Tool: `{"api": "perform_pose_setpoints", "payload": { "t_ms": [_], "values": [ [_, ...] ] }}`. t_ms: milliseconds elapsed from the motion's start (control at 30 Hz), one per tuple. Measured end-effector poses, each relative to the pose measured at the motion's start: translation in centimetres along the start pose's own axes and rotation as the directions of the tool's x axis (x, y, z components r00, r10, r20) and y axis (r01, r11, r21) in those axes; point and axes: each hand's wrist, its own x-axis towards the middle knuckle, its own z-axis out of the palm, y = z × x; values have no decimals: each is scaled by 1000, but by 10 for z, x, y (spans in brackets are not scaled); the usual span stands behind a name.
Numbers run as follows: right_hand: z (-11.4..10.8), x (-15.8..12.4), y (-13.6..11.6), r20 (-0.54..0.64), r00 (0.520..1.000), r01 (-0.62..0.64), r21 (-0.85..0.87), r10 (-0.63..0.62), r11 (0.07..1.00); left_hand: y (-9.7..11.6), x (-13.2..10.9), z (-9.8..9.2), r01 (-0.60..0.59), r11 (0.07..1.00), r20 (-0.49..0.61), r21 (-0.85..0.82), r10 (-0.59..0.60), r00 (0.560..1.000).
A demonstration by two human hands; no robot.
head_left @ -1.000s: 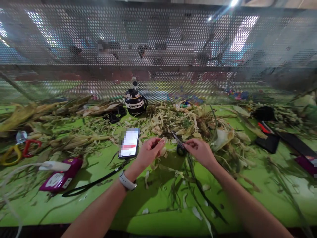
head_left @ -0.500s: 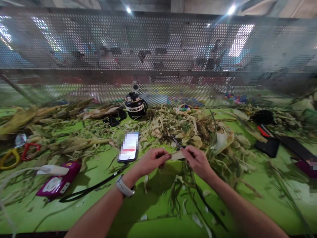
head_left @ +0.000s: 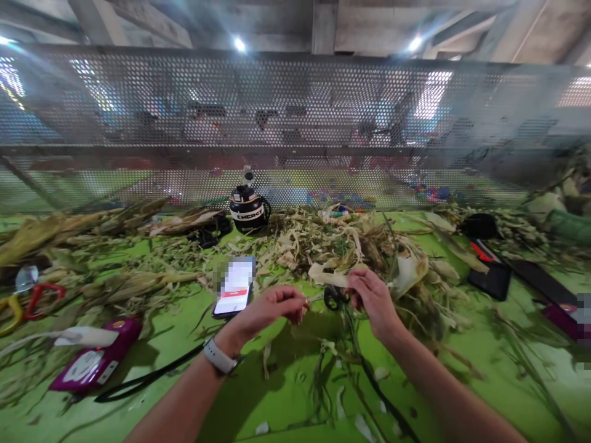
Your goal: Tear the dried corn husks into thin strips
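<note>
Pinched in my right hand (head_left: 370, 299) is a pale strip of dry husk (head_left: 327, 275) that points left over the heap. My left hand (head_left: 281, 306) is to its left, fingertips pressed together on something too small to make out. Between the hands, the black-handled scissors (head_left: 333, 298) lie by my right fingers, their blades pointing left. The phone (head_left: 234, 286) with its screen lit rests just beyond my left wrist. Behind both hands spreads a heap of husk scraps (head_left: 341, 240).
A black jug marked ENERGY (head_left: 249, 211) stands at the back. Purple device (head_left: 99, 357), red-handled scissors (head_left: 44, 301) and dry husks are on the left. At right lie a black phone-like object (head_left: 490, 278) and dark long object (head_left: 545, 280). A perforated metal screen (head_left: 295, 92) runs behind.
My hands have moved apart. The pale husk strip, earlier between both hands, now extends from my right hand alone, and the scissors lie lower between them. The view has tilted up slightly.
</note>
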Motion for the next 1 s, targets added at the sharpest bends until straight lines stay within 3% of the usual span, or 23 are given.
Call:
{"api": "perform_pose_setpoints", "payload": {
  "t_ms": [67,200,300,467,667,800,900,1000],
  "values": [
    [7,-5,4,12,1000,-26,11,26,1000,-3,0,14,-33,997,15,72,32,999],
    [21,-19,11,122,992,-16,-29,19,999,-9,2,36,-147,970,-164,196,180,970],
    [26,-29,12,225,974,46,-75,-28,996,-11,3,38,-168,961,-251,222,223,942],
    [25,-33,12,312,948,108,-117,-67,987,-12,3,33,-123,991,-273,52,132,953],
    [25,-34,17,371,926,142,-171,-69,975,-18,5,42,-74,987,-242,-144,37,970],
    [23,-37,12,414,909,127,-165,-48,978,-15,4,42,-48,979,-291,-197,-12,957],
    [16,-37,5,503,860,175,-136,-84,975,-9,1,36,4,969,-254,-249,-69,965],
    [9,-35,0,574,797,335,-159,-190,929,-5,-1,32,92,948,-153,-306,-145,978]
  ]
}}
